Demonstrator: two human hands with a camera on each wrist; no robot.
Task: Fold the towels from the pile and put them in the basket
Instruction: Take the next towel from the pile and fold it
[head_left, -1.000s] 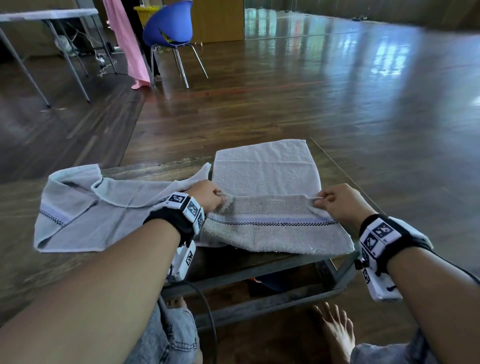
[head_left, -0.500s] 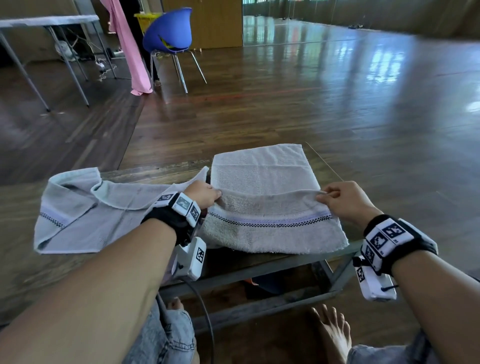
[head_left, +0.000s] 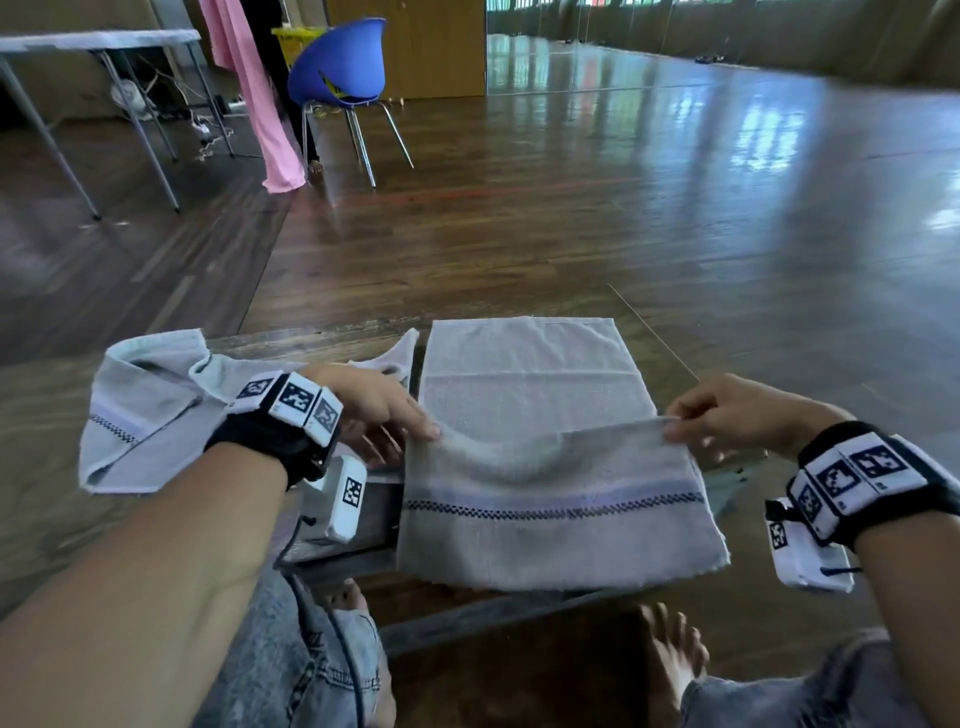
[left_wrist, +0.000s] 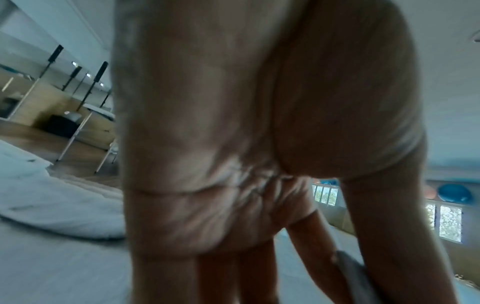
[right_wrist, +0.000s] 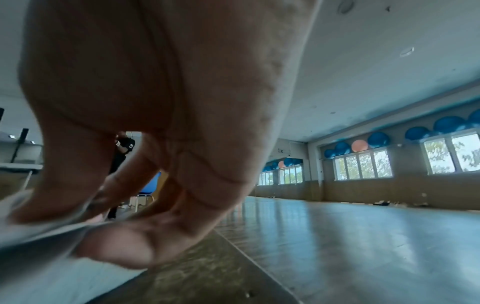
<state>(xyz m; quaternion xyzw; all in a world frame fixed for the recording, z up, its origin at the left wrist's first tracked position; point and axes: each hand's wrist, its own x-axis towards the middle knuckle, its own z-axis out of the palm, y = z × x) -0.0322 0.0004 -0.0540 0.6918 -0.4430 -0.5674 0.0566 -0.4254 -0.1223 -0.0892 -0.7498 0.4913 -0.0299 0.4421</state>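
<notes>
Head view, I'm pinching the striped grey towel (head_left: 550, 499) by its lifted fold with my left hand (head_left: 374, 410) and right hand (head_left: 737, 415), near end hanging over the wooden table (head_left: 311, 343), second towel (head_left: 150, 415) lying crumpled to the left, blue chair (head_left: 343, 73) standing far behind.

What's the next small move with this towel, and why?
Probably carry the lifted near edge forward and lay it on the far edge. The left hand and right hand each pinch a corner of the towel, whose far half lies flat on the table, so the fold is only half made.
</notes>
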